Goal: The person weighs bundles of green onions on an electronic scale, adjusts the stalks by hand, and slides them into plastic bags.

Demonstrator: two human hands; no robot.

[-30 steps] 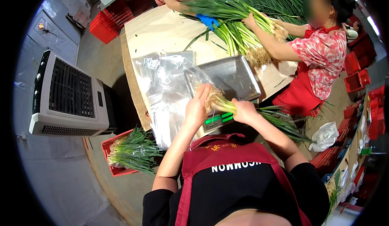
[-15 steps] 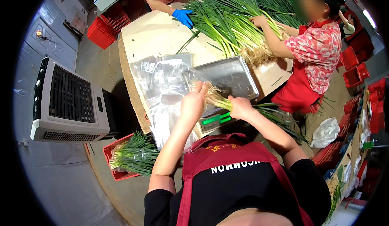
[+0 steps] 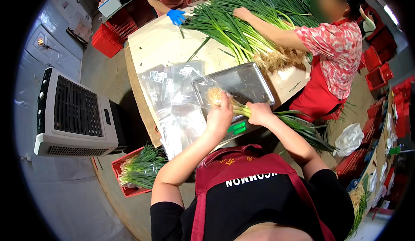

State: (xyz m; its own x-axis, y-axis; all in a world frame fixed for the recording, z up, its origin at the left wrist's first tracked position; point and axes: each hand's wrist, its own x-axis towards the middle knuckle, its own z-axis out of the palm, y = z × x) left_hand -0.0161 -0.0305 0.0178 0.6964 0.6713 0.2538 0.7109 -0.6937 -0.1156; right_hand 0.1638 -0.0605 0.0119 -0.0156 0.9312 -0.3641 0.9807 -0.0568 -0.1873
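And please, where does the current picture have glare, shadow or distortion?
Head view: glare whitens the clear plastic bags left of the left hand; head view: deep shadow between the air cooler and the table; head view: black corners, and the wall meets the floor in a bent line.

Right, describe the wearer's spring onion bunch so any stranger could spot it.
Start at the pale table, then the metal scale tray at its near side. By the tray, the right hand grips the spring onion bunch, left hand at the roots. Unlike the larger heap beyond, its roots point left.
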